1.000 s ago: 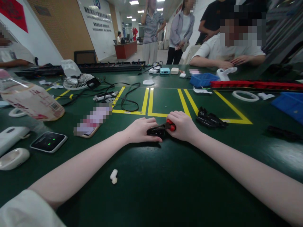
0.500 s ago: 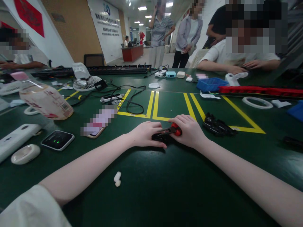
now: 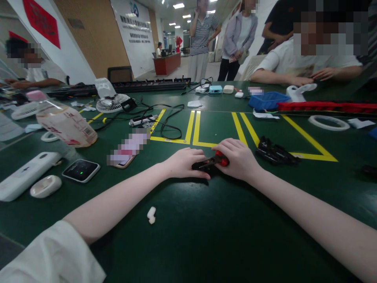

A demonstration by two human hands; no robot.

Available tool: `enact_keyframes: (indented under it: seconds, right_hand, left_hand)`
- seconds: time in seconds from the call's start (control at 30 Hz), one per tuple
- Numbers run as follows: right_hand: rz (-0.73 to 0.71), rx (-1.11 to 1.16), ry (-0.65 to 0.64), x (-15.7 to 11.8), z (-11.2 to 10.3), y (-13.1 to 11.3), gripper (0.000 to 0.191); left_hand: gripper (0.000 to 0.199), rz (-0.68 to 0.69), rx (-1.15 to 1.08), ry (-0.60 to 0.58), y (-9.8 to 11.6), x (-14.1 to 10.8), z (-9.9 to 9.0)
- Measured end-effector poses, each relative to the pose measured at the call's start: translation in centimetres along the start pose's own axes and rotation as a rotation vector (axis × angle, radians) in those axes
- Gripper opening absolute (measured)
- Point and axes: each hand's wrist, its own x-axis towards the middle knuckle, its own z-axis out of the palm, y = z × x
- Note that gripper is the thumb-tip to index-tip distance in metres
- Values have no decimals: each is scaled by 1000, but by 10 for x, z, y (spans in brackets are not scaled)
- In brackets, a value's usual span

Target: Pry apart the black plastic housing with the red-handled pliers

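Note:
Over the middle of the green table, a black clamp-like tool with a red end [image 3: 212, 160] is held between my two hands. My left hand [image 3: 186, 163] closes round its black end, thumb below and fingers above. My right hand [image 3: 237, 159] is wrapped round the red end, so that part of it is hidden by the fingers. Just right of my right hand lies a pile of black clamp-like pieces [image 3: 275, 151]. A pair of white earbuds [image 3: 151, 215] rests on the table below my left forearm.
To the left are a phone [image 3: 125, 153], a drink bottle [image 3: 67, 124], a small device with a lit screen [image 3: 81, 170], and a white power bank [image 3: 29, 176]. Yellow tape outlines [image 3: 206, 144], cables and a white fan [image 3: 110, 98] lie farther back. A person sits opposite beside a blue tray [image 3: 266, 101].
The whole view has shifted slightly, with things appearing a little farther right. Both hands keep their hold on the clamp-like tool, with hardly any change in grip.

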Motion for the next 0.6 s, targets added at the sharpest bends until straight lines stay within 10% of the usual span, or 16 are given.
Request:
enact_keyframes:
  seconds: [0.6]
  right_hand:
    - [-102, -57, -46, -2, -3, 3, 15]
  left_hand:
    - [45, -162, -237, 33, 12, -25, -15]
